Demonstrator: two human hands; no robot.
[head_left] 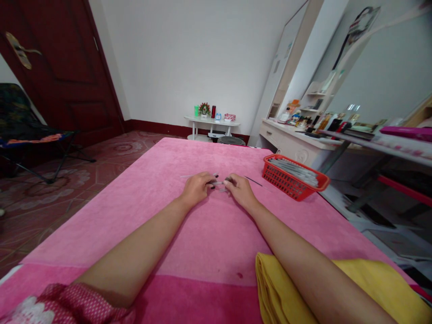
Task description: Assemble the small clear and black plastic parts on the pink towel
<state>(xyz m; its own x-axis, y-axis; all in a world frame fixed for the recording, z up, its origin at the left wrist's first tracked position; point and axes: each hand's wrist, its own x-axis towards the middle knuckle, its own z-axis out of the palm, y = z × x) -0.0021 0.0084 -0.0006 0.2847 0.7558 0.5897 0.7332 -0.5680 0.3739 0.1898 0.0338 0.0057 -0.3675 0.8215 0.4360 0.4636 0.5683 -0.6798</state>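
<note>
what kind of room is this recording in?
Probably a bedroom at home. A pink towel-covered surface like a bed fills the foreground, a white dressing table crowded with bottles stands beneath a large mirror, and a dark red door is at left. Both hands work on the pink surface.

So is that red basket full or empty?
Not empty. The red plastic mesh basket on the pink towel holds a layer of thin grey pen-like sticks, lying flat up to about its rim.
</note>
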